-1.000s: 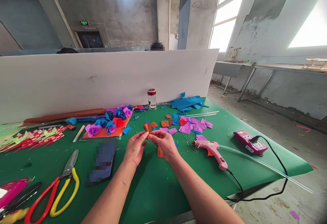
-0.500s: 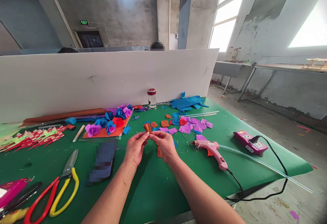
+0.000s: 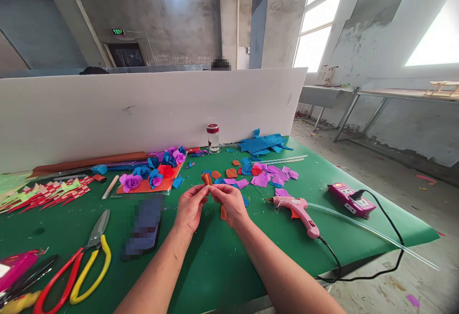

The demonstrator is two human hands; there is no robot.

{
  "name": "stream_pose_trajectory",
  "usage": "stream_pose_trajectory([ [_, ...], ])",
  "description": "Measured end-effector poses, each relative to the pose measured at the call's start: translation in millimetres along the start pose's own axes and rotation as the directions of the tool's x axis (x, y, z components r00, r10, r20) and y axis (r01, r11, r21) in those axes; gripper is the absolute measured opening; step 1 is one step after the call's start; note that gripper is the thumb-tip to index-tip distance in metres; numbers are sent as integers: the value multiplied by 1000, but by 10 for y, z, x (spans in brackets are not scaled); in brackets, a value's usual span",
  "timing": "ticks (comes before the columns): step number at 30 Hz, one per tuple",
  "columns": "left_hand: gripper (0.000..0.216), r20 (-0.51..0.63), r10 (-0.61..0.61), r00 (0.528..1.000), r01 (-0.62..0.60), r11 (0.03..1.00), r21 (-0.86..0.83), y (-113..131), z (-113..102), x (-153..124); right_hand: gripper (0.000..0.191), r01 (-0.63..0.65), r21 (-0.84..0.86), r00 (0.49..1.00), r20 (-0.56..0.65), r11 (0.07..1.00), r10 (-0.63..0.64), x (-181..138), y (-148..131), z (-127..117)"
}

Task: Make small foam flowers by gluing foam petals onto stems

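Over the green table point(image 3: 215, 266), my left hand point(image 3: 190, 208) and my right hand point(image 3: 230, 202) meet fingertip to fingertip. Both pinch a small rolled orange paper piece point(image 3: 206, 178) that sticks up between them. Another orange piece point(image 3: 224, 212) lies on the table under my right hand. Loose orange, purple and blue paper petals point(image 3: 265, 176) are scattered just beyond my hands.
A pink glue gun point(image 3: 299, 209) with a black cord lies right of my hands, a pink power strip point(image 3: 349, 199) further right. Finished paper roses point(image 3: 154, 170) sit on an orange sheet at left. Scissors point(image 3: 84, 261), a phone point(image 3: 145, 225), a jar point(image 3: 213, 138) and a white divider board point(image 3: 143, 108) are around.
My right hand's fingers have shifted slightly up toward the orange roll; both hands stay in place, still pinching it.
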State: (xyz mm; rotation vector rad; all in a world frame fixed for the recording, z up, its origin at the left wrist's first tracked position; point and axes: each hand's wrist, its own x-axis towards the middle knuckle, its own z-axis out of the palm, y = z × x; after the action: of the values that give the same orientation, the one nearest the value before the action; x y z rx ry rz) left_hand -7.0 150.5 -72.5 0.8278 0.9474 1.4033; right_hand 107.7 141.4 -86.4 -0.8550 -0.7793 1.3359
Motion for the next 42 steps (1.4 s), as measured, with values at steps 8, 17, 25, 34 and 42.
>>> stream_pose_trajectory([
  [8,30,16,-10,1000,10,1000,-2,16,5,-11,25,-9,41,1000,18,999,8,-7,-32,-5],
  [17,29,29,5,1000,-5,1000,7,7,18,-12,23,17,13,1000,7,1000,-17,7,-41,-12],
  [25,31,21,16,1000,-16,1000,4,-19,35,-6,18,113,-126,989,-76,986,-123,2,-25,13],
  [34,36,-35,16,999,-16,1000,-4,-3,24,4,20,177,-238,980,-41,955,-192,21,55,16],
  [42,32,3,-13,1000,13,999,-29,-3,23,-3,18,27,-28,999,-38,999,-28,-13,-77,29],
])
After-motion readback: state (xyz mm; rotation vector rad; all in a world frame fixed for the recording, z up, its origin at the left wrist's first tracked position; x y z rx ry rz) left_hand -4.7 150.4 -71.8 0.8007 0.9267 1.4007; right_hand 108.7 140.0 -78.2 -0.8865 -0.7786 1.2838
